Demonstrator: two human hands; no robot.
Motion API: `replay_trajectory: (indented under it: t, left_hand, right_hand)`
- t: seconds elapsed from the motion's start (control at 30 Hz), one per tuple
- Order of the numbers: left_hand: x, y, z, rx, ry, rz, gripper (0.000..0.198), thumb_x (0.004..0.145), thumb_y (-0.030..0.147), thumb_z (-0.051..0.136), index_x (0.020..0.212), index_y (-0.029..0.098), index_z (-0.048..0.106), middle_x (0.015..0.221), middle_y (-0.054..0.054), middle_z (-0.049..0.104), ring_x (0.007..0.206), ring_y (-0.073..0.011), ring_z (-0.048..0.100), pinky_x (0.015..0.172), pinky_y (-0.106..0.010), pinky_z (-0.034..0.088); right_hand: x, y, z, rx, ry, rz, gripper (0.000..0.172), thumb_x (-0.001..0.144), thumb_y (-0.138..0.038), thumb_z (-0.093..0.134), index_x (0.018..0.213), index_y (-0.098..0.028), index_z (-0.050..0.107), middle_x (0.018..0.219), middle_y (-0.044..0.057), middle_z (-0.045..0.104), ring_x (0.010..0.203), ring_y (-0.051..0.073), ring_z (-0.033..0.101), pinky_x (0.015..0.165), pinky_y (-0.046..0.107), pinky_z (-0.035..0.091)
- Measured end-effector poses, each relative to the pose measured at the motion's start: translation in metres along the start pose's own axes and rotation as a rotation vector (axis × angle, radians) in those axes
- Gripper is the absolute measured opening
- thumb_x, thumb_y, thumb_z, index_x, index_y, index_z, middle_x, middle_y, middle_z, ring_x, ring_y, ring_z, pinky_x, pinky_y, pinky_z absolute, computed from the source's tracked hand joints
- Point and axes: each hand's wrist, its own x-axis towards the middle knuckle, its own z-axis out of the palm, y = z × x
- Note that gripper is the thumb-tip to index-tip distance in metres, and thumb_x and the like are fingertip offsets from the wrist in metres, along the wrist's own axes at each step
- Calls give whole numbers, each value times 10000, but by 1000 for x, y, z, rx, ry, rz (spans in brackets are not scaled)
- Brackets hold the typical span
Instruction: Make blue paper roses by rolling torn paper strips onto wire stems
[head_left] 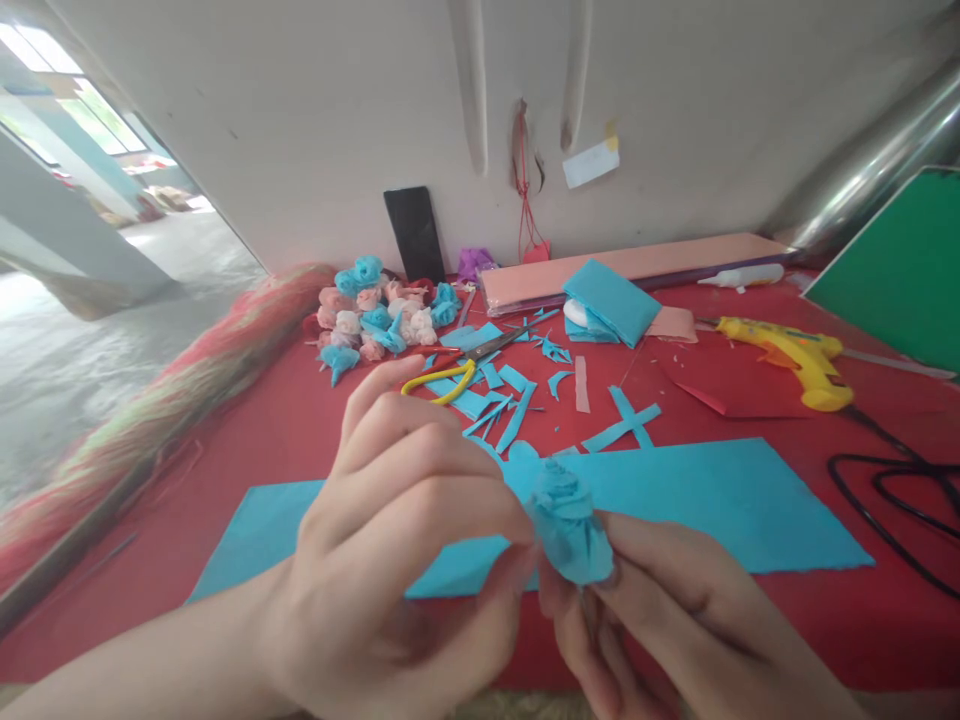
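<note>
A blue crepe paper flower (567, 520) with layered, ruffled petals is held up in front of me. My right hand (675, 600) is closed around its lower end, thumb and fingers pinching the base. On the other side, my left hand (405, 530) pinches the flower's left edge between thumb and forefinger, its other fingers curled. Behind and below both hands lies a long blue crepe paper sheet (720, 500), partly covered by them. Beyond the left hand rest scissors (457, 378) with yellow handles among blue paper scraps (516, 400).
Finished-looking paper flowers (375, 318) are heaped at the back left, near a leaning black phone (415, 235). Folded blue paper (611, 305) sits at the back. A yellow glue gun (795, 350) with a black cord (892, 465) lies right, near a white glue bottle (742, 276).
</note>
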Motion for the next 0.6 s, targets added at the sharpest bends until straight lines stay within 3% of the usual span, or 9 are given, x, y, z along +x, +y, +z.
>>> replay_trajectory:
  t: [0.13,0.3,0.43,0.6]
  left_hand:
    - [0,-5,4,-33,3,-7,212,683,13,553,783,200,564,654,37,581,640,-144,519,771,-412,489]
    - [-2,-5,5,53,-17,37,180,714,41,569,771,210,548,616,51,568,619,-141,529,946,-499,441]
    - [0,-1,5,151,-14,30,156,750,72,579,776,223,551,606,61,592,649,-143,552,981,-484,422]
    - [-1,0,1,285,-18,140,141,746,100,607,773,230,558,586,59,614,646,-164,546,980,-524,425]
  right_hand:
    - [-1,3,0,45,-16,27,462,890,-598,431,672,-193,480,494,-52,447,376,33,322,374,150,242]
    - [-3,5,-1,-19,-22,-23,475,927,-545,400,611,-194,451,480,-56,414,396,47,337,398,172,255]
    - [-3,4,-1,-99,-33,-61,442,955,-487,365,620,-209,433,501,-56,403,413,66,334,411,199,268]
    - [-4,1,-3,-198,-13,-132,404,971,-395,339,615,-219,413,490,-61,377,417,79,335,429,214,287]
